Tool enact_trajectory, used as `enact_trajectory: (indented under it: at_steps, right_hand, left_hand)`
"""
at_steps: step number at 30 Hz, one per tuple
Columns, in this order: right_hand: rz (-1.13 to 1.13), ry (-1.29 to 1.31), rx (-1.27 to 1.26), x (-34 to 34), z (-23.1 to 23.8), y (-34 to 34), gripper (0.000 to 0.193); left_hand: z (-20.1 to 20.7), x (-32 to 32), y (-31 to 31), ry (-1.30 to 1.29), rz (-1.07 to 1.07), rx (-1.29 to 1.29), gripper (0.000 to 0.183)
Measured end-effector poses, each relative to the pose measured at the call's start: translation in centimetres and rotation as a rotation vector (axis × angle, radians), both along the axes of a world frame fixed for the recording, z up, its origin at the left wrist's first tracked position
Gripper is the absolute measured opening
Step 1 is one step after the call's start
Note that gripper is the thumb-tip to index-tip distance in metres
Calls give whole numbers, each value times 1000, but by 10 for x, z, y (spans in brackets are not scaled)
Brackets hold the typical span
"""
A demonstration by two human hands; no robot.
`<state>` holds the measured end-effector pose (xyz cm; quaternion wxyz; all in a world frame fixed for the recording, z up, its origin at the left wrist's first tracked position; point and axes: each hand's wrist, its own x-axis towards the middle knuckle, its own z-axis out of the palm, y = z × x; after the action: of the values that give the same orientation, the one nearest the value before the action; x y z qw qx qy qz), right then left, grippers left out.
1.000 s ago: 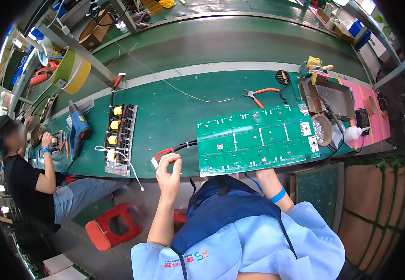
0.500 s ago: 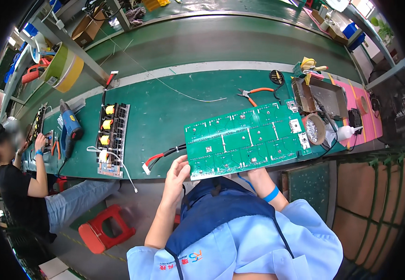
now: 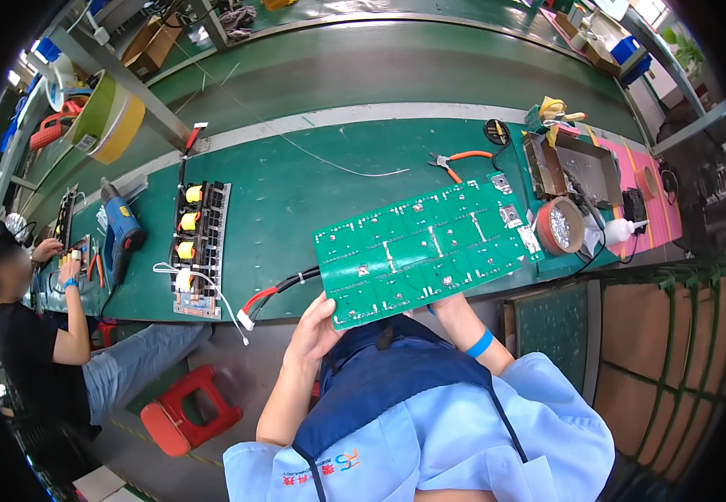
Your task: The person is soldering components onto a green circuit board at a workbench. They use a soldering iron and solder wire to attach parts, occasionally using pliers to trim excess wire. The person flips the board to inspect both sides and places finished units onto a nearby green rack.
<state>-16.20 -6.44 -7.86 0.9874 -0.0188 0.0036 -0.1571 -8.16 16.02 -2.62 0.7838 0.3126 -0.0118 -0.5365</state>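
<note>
A large green circuit board is held at a slant over the near edge of the bench, its solder-dotted face toward me. My left hand grips its near left corner, thumb on top. My right hand reaches under the near edge and holds the board from below; its fingers are hidden. Red and black wires with a white connector stick out from the board's left side. Metal plates sit along its right end.
Left on the bench lie another board with yellow coils and a blue heat gun. Orange-handled cutters, a round tub, a metal tray and a white bottle are at the right. A co-worker sits left, near a red stool.
The circuit board has shifted a little left and turned slightly, with both my hands moving along. More of the tub shows beside it. The co-worker's hands have moved.
</note>
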Motion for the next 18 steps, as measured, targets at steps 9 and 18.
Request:
enact_trajectory:
  at_steps: [9, 18]
  right_hand:
    - [47, -109, -26, 1, -17, 5, 44]
    - [67, -120, -10, 5, -30, 7, 44]
  left_hand:
    - [-16, 9, -8, 120, -111, -24, 49]
    - [-42, 16, -6, 173, -69, -91, 42]
